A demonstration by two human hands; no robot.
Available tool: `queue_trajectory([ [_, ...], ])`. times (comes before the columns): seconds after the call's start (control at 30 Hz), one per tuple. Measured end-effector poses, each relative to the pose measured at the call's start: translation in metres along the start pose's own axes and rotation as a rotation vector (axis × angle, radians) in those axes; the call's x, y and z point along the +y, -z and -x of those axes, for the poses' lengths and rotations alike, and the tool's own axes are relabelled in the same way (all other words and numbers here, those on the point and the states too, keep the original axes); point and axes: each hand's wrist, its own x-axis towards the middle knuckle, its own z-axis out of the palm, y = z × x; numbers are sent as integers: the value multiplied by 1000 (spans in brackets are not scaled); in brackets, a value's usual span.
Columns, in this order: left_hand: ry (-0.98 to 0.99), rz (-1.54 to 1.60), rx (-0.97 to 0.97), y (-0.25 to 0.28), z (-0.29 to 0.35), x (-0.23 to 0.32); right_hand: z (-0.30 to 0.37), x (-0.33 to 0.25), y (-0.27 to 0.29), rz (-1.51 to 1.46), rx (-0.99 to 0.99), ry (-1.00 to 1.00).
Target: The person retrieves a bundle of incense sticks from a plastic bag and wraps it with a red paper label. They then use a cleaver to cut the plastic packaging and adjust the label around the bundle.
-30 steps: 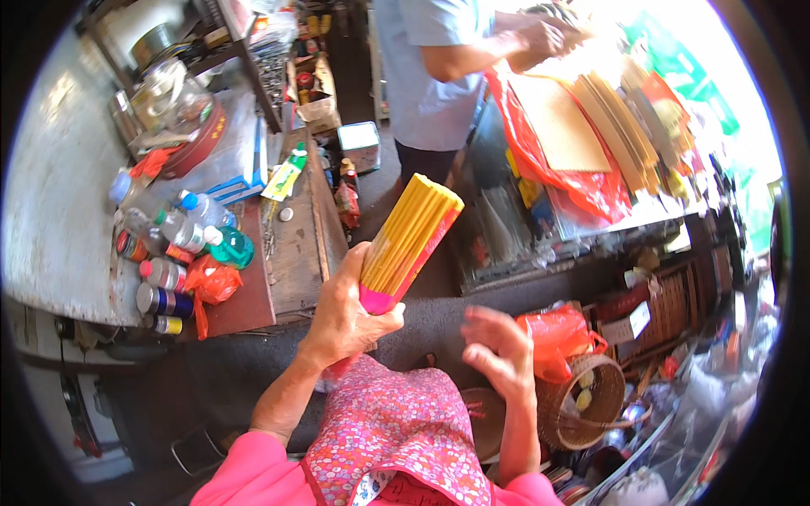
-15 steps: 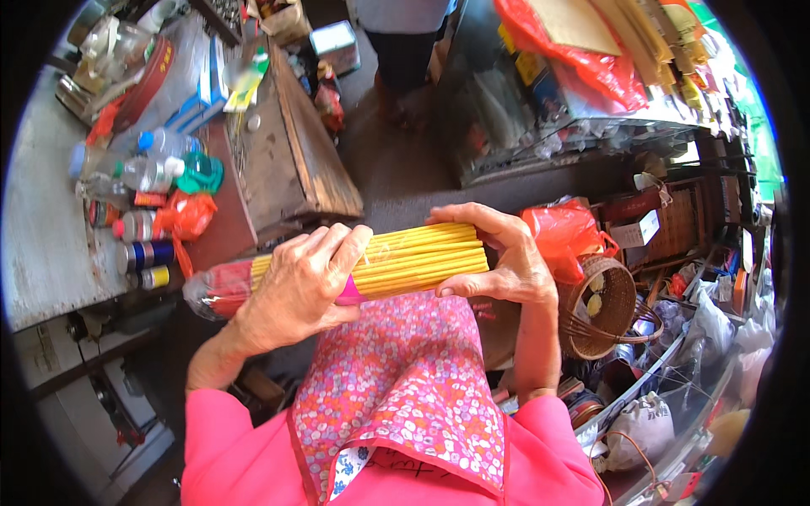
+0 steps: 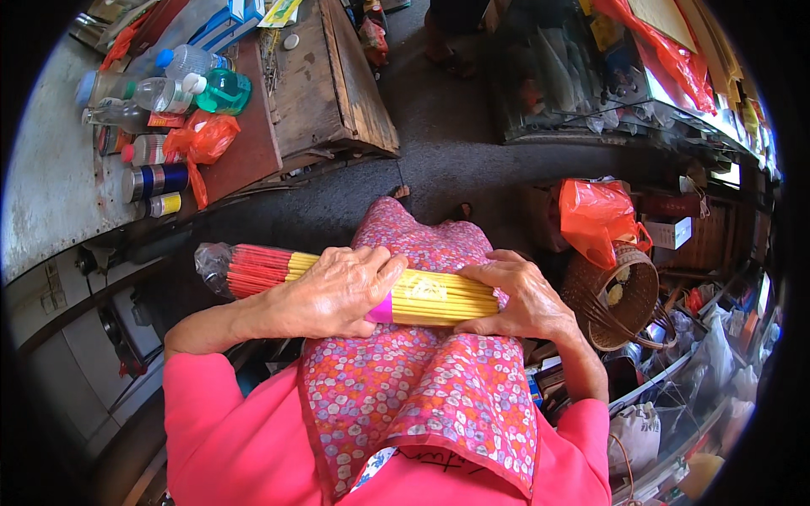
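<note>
Incense bundle (image 3: 354,285) lies across the lap, left hand (image 3: 337,291) and right hand (image 3: 519,295) each clamped palm-down on it.

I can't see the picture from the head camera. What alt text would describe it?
A person's left hand and right hand hold a long bundle of yellow incense sticks with red ends sideways across a lap covered by a pink floral cloth. Plastic bottles and spray cans crowd a worn table at the left; a woven basket sits at the right.

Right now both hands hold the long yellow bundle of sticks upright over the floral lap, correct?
Not upright. In the head view the long yellow bundle of sticks lies crosswise over the floral lap, with the left hand and right hand both on it.
</note>
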Motion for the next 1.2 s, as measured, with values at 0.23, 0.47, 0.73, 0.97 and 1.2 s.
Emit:
queue_trajectory([
  [0.23,-16,32,36,-9,2,6,15,-1,7,-76,-115,-135],
  [0.47,-2,65,46,-9,-2,5,22,1,19,-114,-179,-242],
  [0.73,-12,75,79,-4,0,9,36,6,28,-108,-141,-224],
  [0.97,-116,34,-7,20,-17,-7,22,10,46,-227,-355,-212],
  [1.2,-249,-201,-109,100,-59,-10,6,-7,39,-119,-262,-112],
])
